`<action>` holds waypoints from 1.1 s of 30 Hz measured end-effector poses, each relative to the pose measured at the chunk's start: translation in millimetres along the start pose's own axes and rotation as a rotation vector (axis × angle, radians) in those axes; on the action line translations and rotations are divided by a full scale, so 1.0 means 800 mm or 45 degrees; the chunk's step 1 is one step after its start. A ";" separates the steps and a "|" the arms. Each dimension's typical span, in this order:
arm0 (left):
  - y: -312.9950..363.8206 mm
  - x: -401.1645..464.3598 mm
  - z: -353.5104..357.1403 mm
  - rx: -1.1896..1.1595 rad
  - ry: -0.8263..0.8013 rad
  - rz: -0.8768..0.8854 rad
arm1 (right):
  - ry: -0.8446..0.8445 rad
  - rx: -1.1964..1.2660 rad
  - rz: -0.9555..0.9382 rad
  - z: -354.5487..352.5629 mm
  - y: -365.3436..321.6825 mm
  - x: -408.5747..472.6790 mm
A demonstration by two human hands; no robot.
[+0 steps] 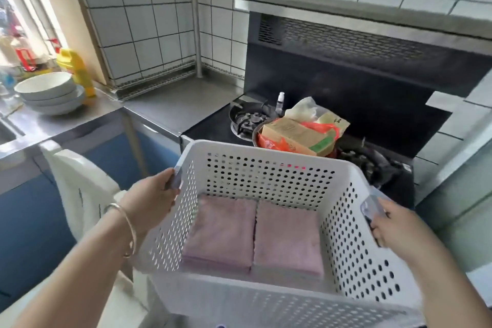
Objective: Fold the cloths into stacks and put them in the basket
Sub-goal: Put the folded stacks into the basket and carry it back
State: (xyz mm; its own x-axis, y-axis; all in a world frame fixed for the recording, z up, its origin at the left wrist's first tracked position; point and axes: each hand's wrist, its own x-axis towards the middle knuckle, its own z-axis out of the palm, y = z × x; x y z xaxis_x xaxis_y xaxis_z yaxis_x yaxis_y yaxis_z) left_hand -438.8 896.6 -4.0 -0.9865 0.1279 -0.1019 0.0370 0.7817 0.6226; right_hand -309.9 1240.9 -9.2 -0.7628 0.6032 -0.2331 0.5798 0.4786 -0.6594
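A white perforated basket (266, 176) is held up in front of me, tilted slightly. Two stacks of folded pink cloths lie side by side on its floor, the left stack (221, 231) and the right stack (288, 239). My left hand (151, 200) grips the grey handle on the basket's left wall; a thin bracelet circles that wrist. My right hand (394, 226) grips the grey handle on the right wall.
A black gas stove (247, 117) sits just beyond the basket, with a pan holding a cardboard box and bags (300, 133). Stacked bowls (50, 93) and a yellow bottle (76, 69) stand on the steel counter at left. A white plastic chair (80, 186) is below my left arm.
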 end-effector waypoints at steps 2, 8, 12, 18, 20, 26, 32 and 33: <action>0.017 0.043 0.000 -0.074 0.010 0.010 | 0.028 0.007 -0.031 -0.010 -0.016 0.029; 0.024 0.160 -0.030 -0.321 0.008 0.073 | 0.046 0.110 -0.086 -0.008 -0.099 0.103; 0.017 0.230 -0.084 -0.477 0.066 0.034 | 0.020 0.158 -0.168 0.022 -0.172 0.170; 0.000 0.294 -0.138 -0.418 0.290 -0.038 | -0.151 0.143 -0.322 0.091 -0.285 0.282; -0.013 0.315 -0.149 -0.271 0.359 -0.068 | -0.201 0.150 -0.356 0.122 -0.318 0.321; -0.069 0.407 -0.172 -0.267 0.498 -0.345 | -0.399 0.138 -0.462 0.237 -0.440 0.443; -0.107 0.502 -0.183 -0.186 0.642 -0.531 | -0.572 0.087 -0.587 0.334 -0.564 0.558; -0.113 0.521 -0.181 -0.172 0.659 -0.561 | -0.589 0.077 -0.597 0.352 -0.582 0.577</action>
State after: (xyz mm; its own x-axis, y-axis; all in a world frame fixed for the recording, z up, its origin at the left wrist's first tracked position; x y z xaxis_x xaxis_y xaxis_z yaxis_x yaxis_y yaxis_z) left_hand -876.4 791.1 9.8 -0.8554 -0.5179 -0.0052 -0.3716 0.6067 0.7027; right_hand -1012.8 1116.9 -10.8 -0.9826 -0.0033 -0.1855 0.1494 0.5786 -0.8018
